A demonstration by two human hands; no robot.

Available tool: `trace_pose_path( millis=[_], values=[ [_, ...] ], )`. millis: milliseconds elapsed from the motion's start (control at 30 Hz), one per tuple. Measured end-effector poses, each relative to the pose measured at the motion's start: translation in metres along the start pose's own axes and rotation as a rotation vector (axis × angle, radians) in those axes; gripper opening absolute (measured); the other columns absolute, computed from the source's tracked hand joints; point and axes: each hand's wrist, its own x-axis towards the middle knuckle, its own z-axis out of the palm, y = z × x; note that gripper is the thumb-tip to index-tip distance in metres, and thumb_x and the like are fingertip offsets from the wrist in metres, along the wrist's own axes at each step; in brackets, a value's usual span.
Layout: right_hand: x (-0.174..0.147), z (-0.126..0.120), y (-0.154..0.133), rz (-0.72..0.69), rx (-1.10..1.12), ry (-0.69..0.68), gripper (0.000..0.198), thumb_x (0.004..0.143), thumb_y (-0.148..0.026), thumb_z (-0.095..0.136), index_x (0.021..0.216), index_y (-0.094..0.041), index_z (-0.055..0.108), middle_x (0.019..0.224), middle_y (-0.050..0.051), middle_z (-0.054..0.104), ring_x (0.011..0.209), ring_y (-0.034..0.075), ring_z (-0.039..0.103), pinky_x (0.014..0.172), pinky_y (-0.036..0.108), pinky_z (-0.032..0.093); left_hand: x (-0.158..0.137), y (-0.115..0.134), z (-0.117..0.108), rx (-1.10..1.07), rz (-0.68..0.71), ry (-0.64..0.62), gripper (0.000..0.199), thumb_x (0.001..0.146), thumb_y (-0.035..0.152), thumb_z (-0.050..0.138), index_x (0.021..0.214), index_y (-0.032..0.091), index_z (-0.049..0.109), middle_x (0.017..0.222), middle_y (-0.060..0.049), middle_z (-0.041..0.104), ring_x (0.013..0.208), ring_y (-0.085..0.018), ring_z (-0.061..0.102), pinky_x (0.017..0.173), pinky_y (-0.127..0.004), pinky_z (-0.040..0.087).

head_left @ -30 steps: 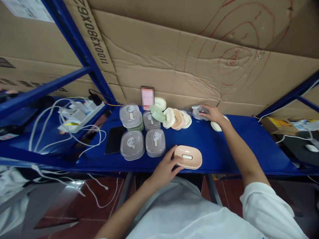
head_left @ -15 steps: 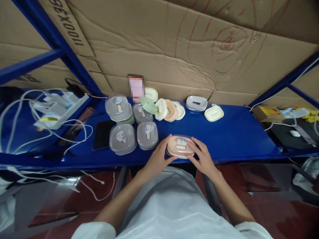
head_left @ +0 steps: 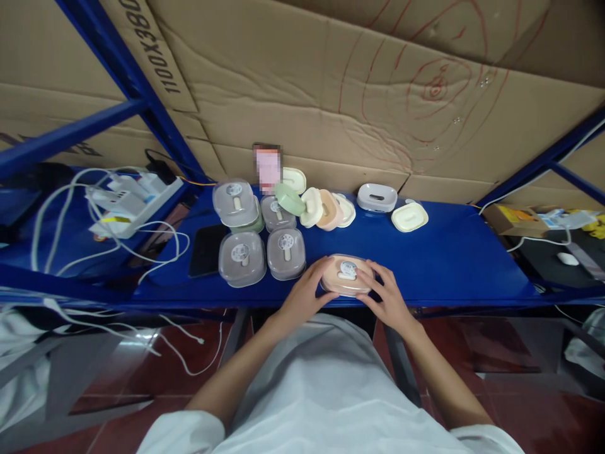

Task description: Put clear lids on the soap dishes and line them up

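Box: a pink oval plastic soap box with a clear lid [head_left: 346, 275] is set at lower centre, near the blue shelf [head_left: 454, 258] front edge.
Left hand [head_left: 305, 296]: curled against its left end.
Right hand [head_left: 387, 297]: fingers spread on its right end.
Axis: long axis left-right, both hands equally near.

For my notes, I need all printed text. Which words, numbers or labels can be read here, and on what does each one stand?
"1100X380", cut off by the frame edge: printed on the cardboard sheet behind the blue shelf post.
Round stickers on the clear lids: too small to read.
Pink card: blurred.
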Motion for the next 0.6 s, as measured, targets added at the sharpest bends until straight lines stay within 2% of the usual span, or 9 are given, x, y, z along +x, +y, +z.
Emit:
trace_pose_path(
  millis=[133,233,333,400,467,533,600],
  values=[
    [-0.003,-0.001,0.005,0.028,0.013,-0.045,0.070,0.102,-0.040,0.071,0.166,-0.041,0.042,0.170,0.011,0.040,0.155,0.037,0.044,0.123,0.063,0.044,0.001,-0.001,0.002,-0.002,0.017,0.000,0.080,0.097,0.029,0.076,0.165,0.033,0.035,0.168,-0.011,0.046,0.156,-0.028,0.045,0.131,-0.049,0.037],
    [-0.005,-0.006,0.008,0.070,0.083,-0.111,0.074,0.103,-0.043,0.068,0.169,-0.041,0.034,0.173,0.011,0.034,0.159,0.035,0.039,0.124,0.060,0.045,0.000,0.003,0.003,-0.010,0.030,0.008,0.076,0.098,0.031,0.075,0.165,0.034,0.037,0.168,-0.011,0.047,0.156,-0.028,0.046,0.131,-0.050,0.038],
    [0.003,-0.012,0.001,0.060,0.158,-0.086,0.076,0.101,-0.046,0.071,0.168,-0.042,0.036,0.168,0.010,0.040,0.155,0.033,0.046,0.121,0.053,0.051,-0.005,0.011,-0.008,-0.014,0.043,0.025,0.073,0.100,0.034,0.072,0.165,0.034,0.038,0.169,-0.011,0.045,0.157,-0.029,0.045,0.131,-0.049,0.038],
    [0.015,-0.011,-0.013,0.016,0.167,0.004,0.079,0.096,-0.050,0.076,0.166,-0.042,0.040,0.164,0.011,0.042,0.152,0.034,0.048,0.120,0.053,0.051,-0.011,0.015,-0.028,-0.040,0.058,0.067,0.071,0.101,0.038,0.073,0.164,0.034,0.040,0.170,-0.012,0.045,0.157,-0.029,0.046,0.130,-0.049,0.039],
    [0.034,-0.002,-0.034,-0.036,0.161,0.075,0.087,0.092,-0.053,0.080,0.167,-0.039,0.038,0.165,0.014,0.039,0.153,0.037,0.045,0.121,0.056,0.050,-0.018,0.014,-0.057,-0.086,0.043,0.187,0.066,0.099,0.041,0.075,0.158,0.032,0.048,0.165,-0.012,0.051,0.153,-0.030,0.051,0.129,-0.049,0.041],
    [0.059,0.014,-0.056,-0.102,0.149,0.078,0.091,0.092,-0.051,0.081,0.169,-0.037,0.034,0.169,0.016,0.034,0.155,0.038,0.041,0.120,0.058,0.048,-0.028,0.007,-0.090,-0.129,0.009,0.263,0.062,0.099,0.045,0.074,0.155,0.028,0.053,0.161,-0.014,0.055,0.150,-0.031,0.054,0.128,-0.050,0.043],
    [0.088,0.035,-0.076,-0.164,0.121,0.044,0.084,0.097,-0.042,0.076,0.169,-0.035,0.034,0.169,0.016,0.036,0.154,0.037,0.041,0.119,0.057,0.049,-0.039,-0.004,-0.120,-0.130,-0.033,0.303,0.066,0.100,0.050,0.072,0.156,0.024,0.052,0.162,-0.015,0.055,0.149,-0.033,0.056,0.126,-0.050,0.045]
  ],
)
